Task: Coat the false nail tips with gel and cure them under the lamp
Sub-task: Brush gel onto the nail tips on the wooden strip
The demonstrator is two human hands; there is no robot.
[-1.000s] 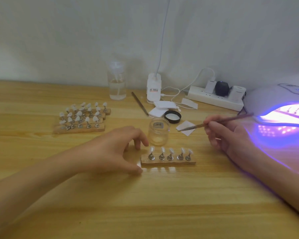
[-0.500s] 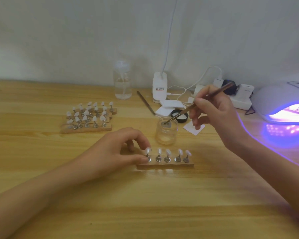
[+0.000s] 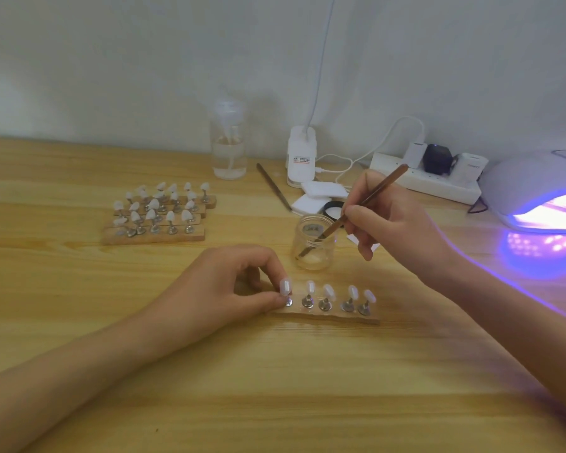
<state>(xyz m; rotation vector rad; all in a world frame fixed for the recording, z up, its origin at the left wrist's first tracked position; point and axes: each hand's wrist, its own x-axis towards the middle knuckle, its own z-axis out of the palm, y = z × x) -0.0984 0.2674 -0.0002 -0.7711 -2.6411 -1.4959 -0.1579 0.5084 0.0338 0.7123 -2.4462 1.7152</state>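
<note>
A wooden strip (image 3: pixel 334 318) with several false nail tips (image 3: pixel 329 291) on metal stands lies in the middle of the table. My left hand (image 3: pixel 223 282) pinches the leftmost stand at the strip's left end. My right hand (image 3: pixel 396 220) grips a brown brush (image 3: pixel 366 201), whose tip is dipped into a small clear gel jar (image 3: pixel 312 246) just behind the strip. The white curing lamp (image 3: pixel 536 188) glows purple at the right edge.
More wooden strips with nail tips (image 3: pixel 159 212) lie at the back left. Behind stand a clear pump bottle (image 3: pixel 228 145), a white charger (image 3: pixel 302 155), a power strip (image 3: pixel 425 178), white pads (image 3: pixel 321 194), a black lid (image 3: pixel 332 210) and a second brush (image 3: pixel 273 186).
My right hand swung the brush from near the lamp to the jar and pushed its tip deeper in. My left hand shifted from the strip's end to pinching the leftmost stand.
</note>
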